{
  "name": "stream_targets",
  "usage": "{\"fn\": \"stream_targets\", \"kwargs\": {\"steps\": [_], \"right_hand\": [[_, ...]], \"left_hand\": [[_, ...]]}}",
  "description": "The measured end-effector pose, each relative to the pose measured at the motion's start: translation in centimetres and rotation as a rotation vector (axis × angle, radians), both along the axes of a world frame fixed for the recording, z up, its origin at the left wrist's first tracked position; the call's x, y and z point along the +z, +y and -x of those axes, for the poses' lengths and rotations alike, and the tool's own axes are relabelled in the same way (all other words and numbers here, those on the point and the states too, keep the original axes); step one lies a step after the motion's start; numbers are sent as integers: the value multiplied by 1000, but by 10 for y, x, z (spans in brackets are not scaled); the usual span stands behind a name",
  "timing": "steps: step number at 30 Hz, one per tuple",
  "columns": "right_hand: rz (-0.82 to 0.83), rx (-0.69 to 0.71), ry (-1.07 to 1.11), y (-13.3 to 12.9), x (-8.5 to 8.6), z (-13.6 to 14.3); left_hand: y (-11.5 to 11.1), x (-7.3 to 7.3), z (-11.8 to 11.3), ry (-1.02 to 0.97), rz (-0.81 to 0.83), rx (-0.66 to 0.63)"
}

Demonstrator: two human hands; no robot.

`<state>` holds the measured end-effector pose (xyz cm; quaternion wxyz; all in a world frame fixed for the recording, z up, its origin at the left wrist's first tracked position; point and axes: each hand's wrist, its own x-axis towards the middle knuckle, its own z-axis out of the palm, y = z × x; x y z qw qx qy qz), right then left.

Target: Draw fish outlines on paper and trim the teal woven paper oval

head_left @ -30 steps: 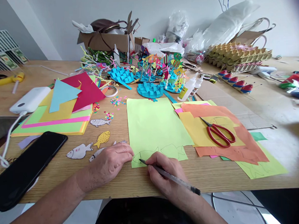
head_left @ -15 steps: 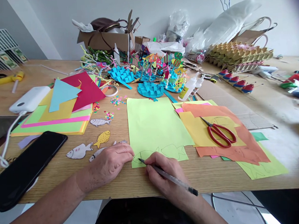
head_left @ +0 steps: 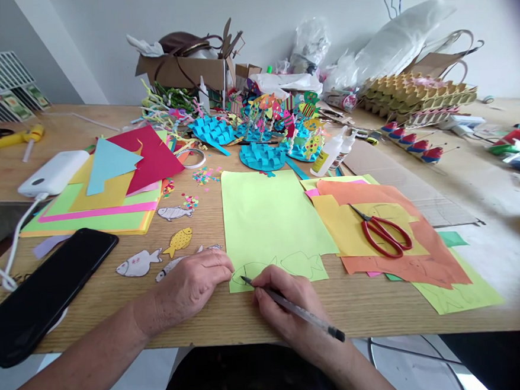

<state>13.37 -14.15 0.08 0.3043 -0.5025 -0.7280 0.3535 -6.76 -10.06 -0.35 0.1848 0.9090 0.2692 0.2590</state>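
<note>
A yellow-green sheet of paper [head_left: 270,212] lies in front of me, with two pencil-thin fish outlines along its lower edge. My right hand [head_left: 288,306] grips a pen [head_left: 301,311] with a clear barrel and black end; its tip touches the left fish outline near the head. At the sheet's lower left edge, my left hand [head_left: 201,282] is closed, its fingertips pressed on the paper's border. Its thumb is mostly hidden. Close by on the table are a white paper fish [head_left: 138,263] and a yellow paper fish [head_left: 178,242]. Another white fish is partly covered by my left hand.
Red-handled scissors [head_left: 385,234] rest on orange paper [head_left: 370,187] and yellow scraps at right. A black phone [head_left: 53,292], white power bank [head_left: 53,172] and coloured paper stack [head_left: 97,221] occupy the left. Glue bottles [head_left: 328,154] and blue paper crafts [head_left: 264,157] stand behind.
</note>
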Motion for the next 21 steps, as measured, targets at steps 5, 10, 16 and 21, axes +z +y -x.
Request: {"fn": "stream_targets", "kwargs": {"steps": [5, 10, 16, 21], "right_hand": [[-8, -1, -6, 0, -1, 0], [-17, -2, -5, 0, -2, -1], [-34, 1, -10, -1, -3, -1], [-28, -2, -10, -1, -3, -1]], "left_hand": [[-1, 1, 0, 6, 1, 11], [0, -1, 1, 2, -4, 8], [0, -2, 1, 16, 20, 8], [0, -3, 2, 7, 13, 3]]}}
